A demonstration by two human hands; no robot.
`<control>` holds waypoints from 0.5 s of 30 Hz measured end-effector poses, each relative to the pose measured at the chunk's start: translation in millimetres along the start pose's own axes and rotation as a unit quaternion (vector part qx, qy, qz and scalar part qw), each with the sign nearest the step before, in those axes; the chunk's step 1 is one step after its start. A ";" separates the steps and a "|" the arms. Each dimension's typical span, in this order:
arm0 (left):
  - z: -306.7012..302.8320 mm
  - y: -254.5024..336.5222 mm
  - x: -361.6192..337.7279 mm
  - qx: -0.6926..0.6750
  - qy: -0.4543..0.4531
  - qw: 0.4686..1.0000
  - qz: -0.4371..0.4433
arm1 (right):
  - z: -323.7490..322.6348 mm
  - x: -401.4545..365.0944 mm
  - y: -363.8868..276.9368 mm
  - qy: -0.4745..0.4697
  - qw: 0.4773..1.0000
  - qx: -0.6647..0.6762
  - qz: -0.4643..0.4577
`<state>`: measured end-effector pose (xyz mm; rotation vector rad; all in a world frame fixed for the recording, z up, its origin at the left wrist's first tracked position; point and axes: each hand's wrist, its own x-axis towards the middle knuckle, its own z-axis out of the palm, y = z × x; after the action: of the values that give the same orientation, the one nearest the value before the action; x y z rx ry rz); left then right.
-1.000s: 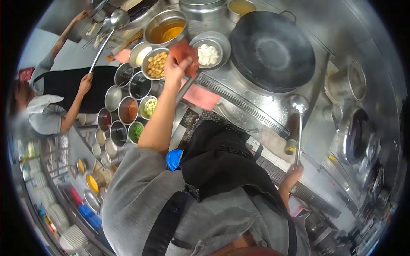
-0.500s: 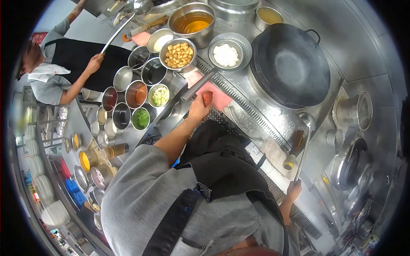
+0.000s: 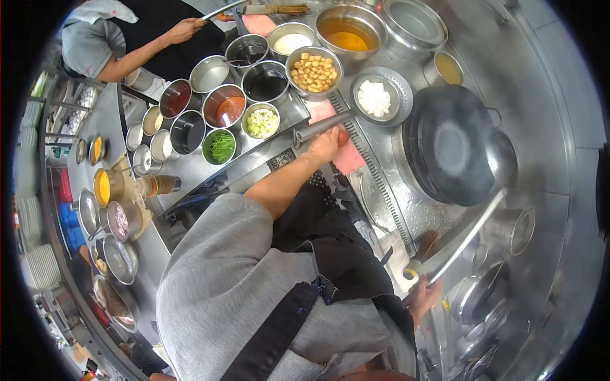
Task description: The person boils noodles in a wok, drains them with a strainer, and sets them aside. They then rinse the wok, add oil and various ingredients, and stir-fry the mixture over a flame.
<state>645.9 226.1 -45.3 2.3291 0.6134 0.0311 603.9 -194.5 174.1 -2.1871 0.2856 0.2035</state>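
Observation:
My right hand is closed round the long handle of a ladle. The ladle's bowl overlaps the right edge of the black wok, which gives off a haze. My left hand is closed beside a thick grey handle, with a small reddish thing showing at its fingers; I cannot tell what it is. A pink cloth lies just beyond that hand. Close by, a perforated steel strainer carries a bowl of white cubes.
Left of the stove stand several steel pots, among them chopped greens, pale green pieces and a red sauce. Golden chunks fill a bowl near a pot of oil. A bamboo brush lies near my right hand. Another person's hand grips a long handle.
The ladle's bowl has gone from beside the wok to over its right edge. My view has turned, so the pots and stove sit further right and the wok lower. My left hand stays closed.

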 end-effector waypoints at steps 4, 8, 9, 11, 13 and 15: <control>-9.7 6.9 -47.3 -0.071 0.093 0.991 0.070 | 55.7 10.6 -47.8 -0.186 0.976 0.034 -0.109; -26.0 -9.1 -103.7 -0.212 -0.039 0.964 -0.152 | 139.2 14.2 -113.6 -0.318 0.886 -0.177 -0.286; -23.9 -22.1 -118.2 -0.213 -0.033 0.964 -0.156 | 164.2 15.4 -118.8 -0.327 0.852 -0.130 -0.387; -3.2 -65.4 -141.9 -0.128 0.004 0.976 -0.178 | 200.5 12.9 -143.2 -0.370 0.814 -0.095 -0.437; 18.3 -119.1 -161.8 -0.134 -0.009 0.946 -0.295 | 229.0 12.7 -153.4 -0.396 0.773 -0.173 -0.464; 29.3 -165.2 -190.5 -0.185 0.032 0.908 -0.375 | 252.7 17.6 -152.5 -0.401 0.759 -0.209 -0.468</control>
<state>413.1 228.0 -146.6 1.6124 1.3690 -0.1214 652.4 95.0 138.9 -2.1505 -1.4288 0.6339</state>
